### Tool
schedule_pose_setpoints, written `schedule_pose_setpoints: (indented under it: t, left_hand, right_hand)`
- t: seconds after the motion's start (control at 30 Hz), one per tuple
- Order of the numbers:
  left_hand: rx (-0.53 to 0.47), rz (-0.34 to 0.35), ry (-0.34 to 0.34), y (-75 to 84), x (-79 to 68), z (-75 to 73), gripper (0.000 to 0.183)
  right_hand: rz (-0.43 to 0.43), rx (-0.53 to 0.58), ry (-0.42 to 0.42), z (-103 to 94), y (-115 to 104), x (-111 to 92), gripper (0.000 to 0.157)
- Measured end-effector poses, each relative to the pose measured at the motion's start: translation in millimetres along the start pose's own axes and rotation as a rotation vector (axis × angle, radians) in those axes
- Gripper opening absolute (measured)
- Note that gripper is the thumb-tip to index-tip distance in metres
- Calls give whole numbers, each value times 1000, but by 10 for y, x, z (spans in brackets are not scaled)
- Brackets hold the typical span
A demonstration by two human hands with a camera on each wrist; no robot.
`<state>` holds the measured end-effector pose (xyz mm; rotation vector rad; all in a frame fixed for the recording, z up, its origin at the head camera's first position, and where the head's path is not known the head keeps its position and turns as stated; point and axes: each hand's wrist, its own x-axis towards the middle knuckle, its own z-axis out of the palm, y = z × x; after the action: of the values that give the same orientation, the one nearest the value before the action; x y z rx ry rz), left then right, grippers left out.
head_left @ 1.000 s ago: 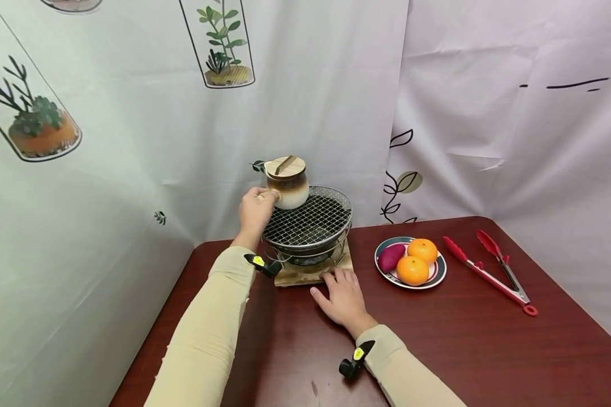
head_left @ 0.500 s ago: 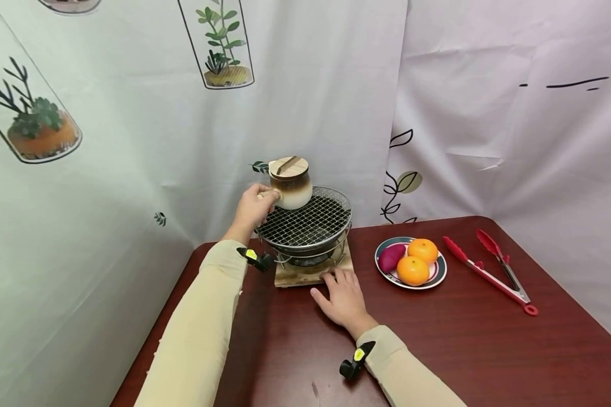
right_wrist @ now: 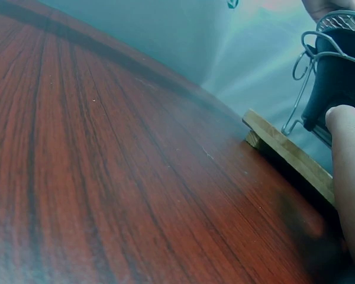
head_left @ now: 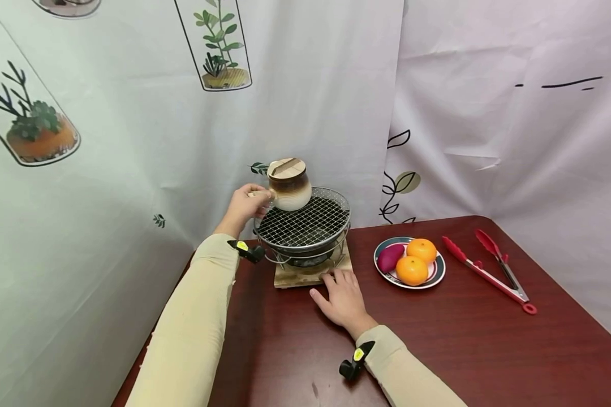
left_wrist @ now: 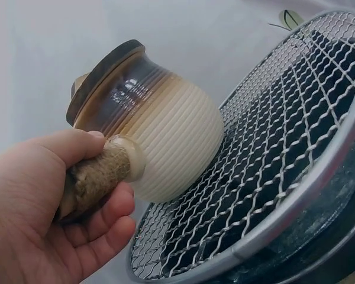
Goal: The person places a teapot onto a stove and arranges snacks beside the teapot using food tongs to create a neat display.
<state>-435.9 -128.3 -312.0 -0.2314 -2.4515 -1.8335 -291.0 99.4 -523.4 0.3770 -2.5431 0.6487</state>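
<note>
The left hand (head_left: 241,206) grasped the side handle (left_wrist: 105,171) of the lidded ceramic pot (head_left: 292,195), upright over the left part of the grill grate (head_left: 318,221), contact unclear; the right hand (head_left: 345,301) rested, loosely spread, at the edge of the wooden board (head_left: 294,276)

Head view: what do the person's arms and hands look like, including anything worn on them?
The arms wear a long, pale cream-yellow cloth left sleeve and a matching right sleeve. A small black left-wrist device and a similar right-wrist device each show a yellow patch. The left hand and right hand have no gloves. No cables are visible.
</note>
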Motion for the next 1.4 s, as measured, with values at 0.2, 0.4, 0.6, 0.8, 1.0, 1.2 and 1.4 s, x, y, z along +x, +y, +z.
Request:
schedule_pose_setpoints:
  t: [0.2, 0.4, 0.6, 0.8, 1.0, 1.2, 1.4]
  left_hand:
    - [-127, -105, 84, -49, 20, -40, 28]
    - [-132, -106, 91, -60, 55, -75, 30]
    - [-131, -106, 105, -50, 108, -98, 35]
    - [-168, -126, 124, -50, 141, -82, 42]
    - [-191, -123, 141, -47, 152, -48, 34]
    - [-179, -109, 151, -44, 155, -21, 37]
    - [-156, -153, 136, -53, 159, -16, 44]
  right_hand:
    - [5, 0, -20, 15, 17, 3, 53]
    - [10, -3, -31, 22, 19, 6, 53]
    - [18, 4, -33, 18, 11, 20, 53]
    - [20, -7, -34, 17, 4, 17, 53]
    - [7, -13, -20, 38, 12, 11, 52]
    - [15, -16, -21, 36, 14, 15, 51]
    - [29, -11, -56, 10, 3, 11, 53]
